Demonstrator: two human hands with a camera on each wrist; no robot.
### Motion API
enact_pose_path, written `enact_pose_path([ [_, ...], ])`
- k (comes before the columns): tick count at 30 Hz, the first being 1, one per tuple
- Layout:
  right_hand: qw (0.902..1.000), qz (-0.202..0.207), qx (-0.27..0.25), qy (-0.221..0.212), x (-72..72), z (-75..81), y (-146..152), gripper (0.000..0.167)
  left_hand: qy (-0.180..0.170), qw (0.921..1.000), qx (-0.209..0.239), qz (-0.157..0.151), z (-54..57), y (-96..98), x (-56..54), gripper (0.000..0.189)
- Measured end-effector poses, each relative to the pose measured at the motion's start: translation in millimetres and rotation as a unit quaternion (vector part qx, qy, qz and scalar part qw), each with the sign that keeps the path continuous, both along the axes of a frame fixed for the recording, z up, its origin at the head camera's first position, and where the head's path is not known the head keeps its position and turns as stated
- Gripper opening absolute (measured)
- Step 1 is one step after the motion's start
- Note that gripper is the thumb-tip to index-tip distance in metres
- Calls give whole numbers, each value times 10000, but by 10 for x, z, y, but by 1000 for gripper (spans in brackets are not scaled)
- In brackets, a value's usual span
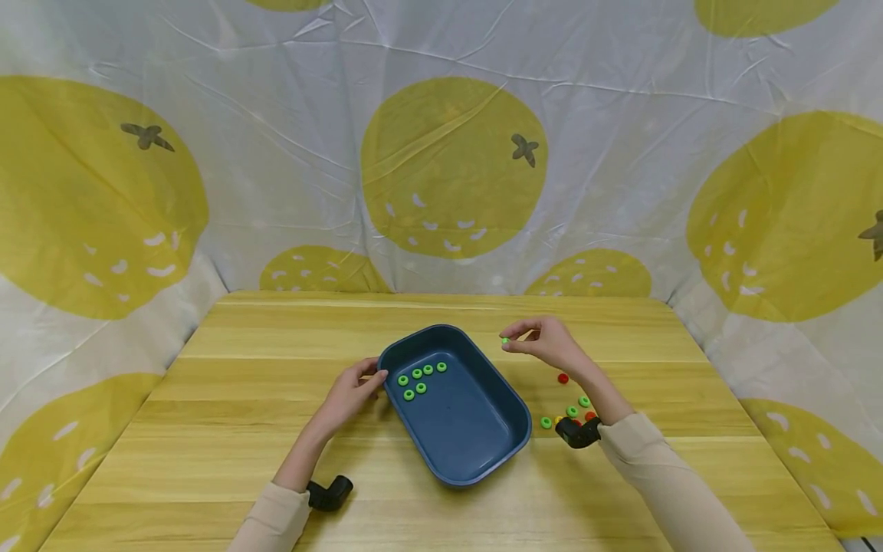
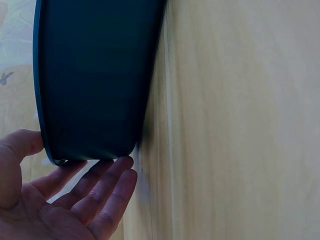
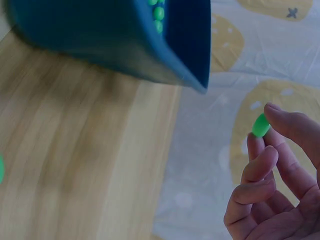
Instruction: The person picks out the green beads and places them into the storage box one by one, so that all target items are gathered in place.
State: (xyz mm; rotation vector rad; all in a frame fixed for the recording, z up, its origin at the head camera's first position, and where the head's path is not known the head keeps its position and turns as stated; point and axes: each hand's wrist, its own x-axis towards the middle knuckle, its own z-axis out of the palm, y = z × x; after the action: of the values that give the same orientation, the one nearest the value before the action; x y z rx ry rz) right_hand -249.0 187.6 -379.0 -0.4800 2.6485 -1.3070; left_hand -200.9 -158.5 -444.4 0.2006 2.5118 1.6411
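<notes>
A dark blue rectangular plastic basin [image 1: 476, 414] sits at an angle on the table, with several small green rings [image 1: 417, 373] lying at its far left end. My left hand [image 1: 355, 395] holds the basin's left corner, thumb at the rim and fingertips [image 2: 125, 165] against the outer wall. Beyond the basin's right side, my right hand [image 1: 545, 343] is raised, pinching one green ring [image 3: 261, 125] between thumb and fingertips. Loose green rings [image 1: 572, 412], red ones [image 1: 562, 378] and a yellow one lie on the table below it, partly covered by the right wrist.
The pale wooden table [image 1: 276, 330] reaches back to a hanging white cloth [image 1: 290, 153] printed with yellow fruit. A black device [image 1: 578, 433] is strapped to the right wrist, and another black device [image 1: 331, 493] to the left.
</notes>
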Motion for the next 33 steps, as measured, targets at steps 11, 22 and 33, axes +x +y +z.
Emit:
enact_pose_path([
  [11, 9993, 262, -268, 76, -96, 84, -428, 25, -48, 10000, -28, -6, 48, 11, 18, 43],
  [22, 9971, 674, -225, 256, -187, -14, -833, 25, 16, 10000, -16, 25, -36, -7, 4, 44],
  [33, 9855, 1331, 607, 857, -209, -295, -1153, 16, 34, 10000, -14, -27, -33, -8, 12, 46],
])
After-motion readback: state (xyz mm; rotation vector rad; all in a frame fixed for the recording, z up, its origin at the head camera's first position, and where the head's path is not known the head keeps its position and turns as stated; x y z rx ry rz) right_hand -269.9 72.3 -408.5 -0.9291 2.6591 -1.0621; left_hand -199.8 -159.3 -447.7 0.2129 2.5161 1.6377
